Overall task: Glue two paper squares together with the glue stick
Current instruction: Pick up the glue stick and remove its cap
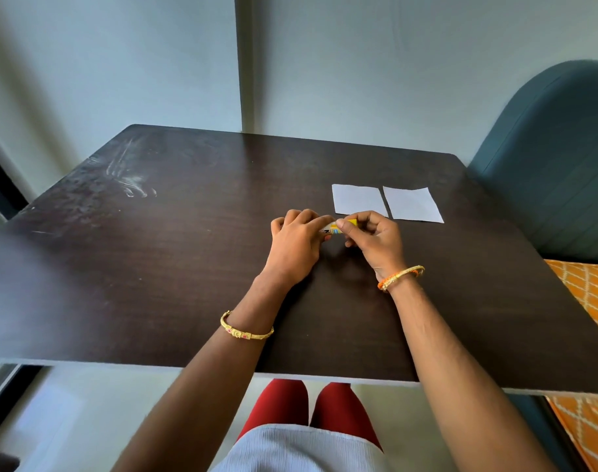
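Nearest to us we see our own lap, a pale ribbed garment [301, 449] over red trousers [284, 403], showing just below the near edge of the dark wooden table [120, 267]. Our two bare forearms reach forward over that edge. A gold bangle [246, 330] circles the left forearm, and an orange and gold bangle [401, 276] sits at the right wrist.

Further out, near the middle of the table, both hands meet on the glue stick [338, 227]. It lies roughly level between them, just above the tabletop, and only a short yellow and white stretch of it shows. Our left hand [297, 247] is curled with its fingertips pinching the left end. Our right hand [375, 240] is closed round the right end, thumb and forefinger clamped on the yellow part. We cannot tell whether the cap is on or off.

Just beyond the right hand, two white paper squares lie flat side by side on the table, a narrow dark gap between them: the left paper square [357, 199] and the right paper square [413, 204].

Off the table's right side stands a teal chair [556, 158], with orange patterned fabric [587, 294] below it. Beyond the far edge rises a pale wall [358, 63]
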